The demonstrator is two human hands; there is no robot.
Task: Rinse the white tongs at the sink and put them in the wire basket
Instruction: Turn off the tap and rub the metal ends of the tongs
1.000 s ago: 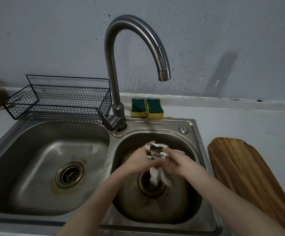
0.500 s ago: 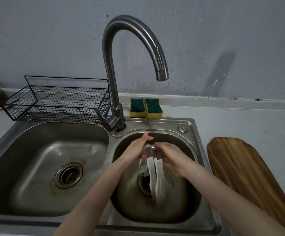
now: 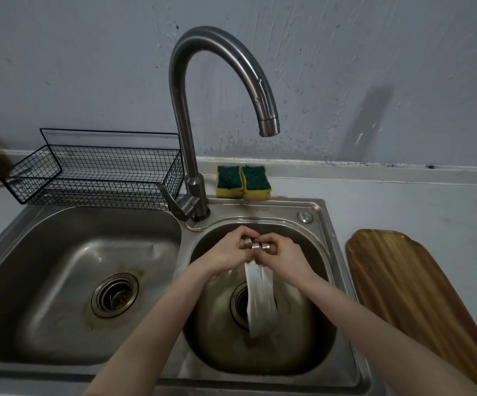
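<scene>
The white tongs (image 3: 260,298) hang tips-down over the drain of the right sink basin (image 3: 311,332), their metal hinge end pinched at the top. My left hand (image 3: 228,255) and my right hand (image 3: 283,257) both grip that hinge end, close together under the tap spout (image 3: 268,124). No water stream shows from the spout. The black wire basket (image 3: 94,178) stands behind the left basin, against the wall, with nothing visible in it.
The tap's lever (image 3: 171,201) points left at the base of the faucet. Two green-and-yellow sponges (image 3: 243,182) lean behind the sink. A wooden board (image 3: 414,298) lies on the counter to the right. The left basin (image 3: 60,281) holds only its drain.
The tongs went from bunched between my hands to hanging straight down. Both hands rose slightly toward the back of the basin and now hold the hinge end.
</scene>
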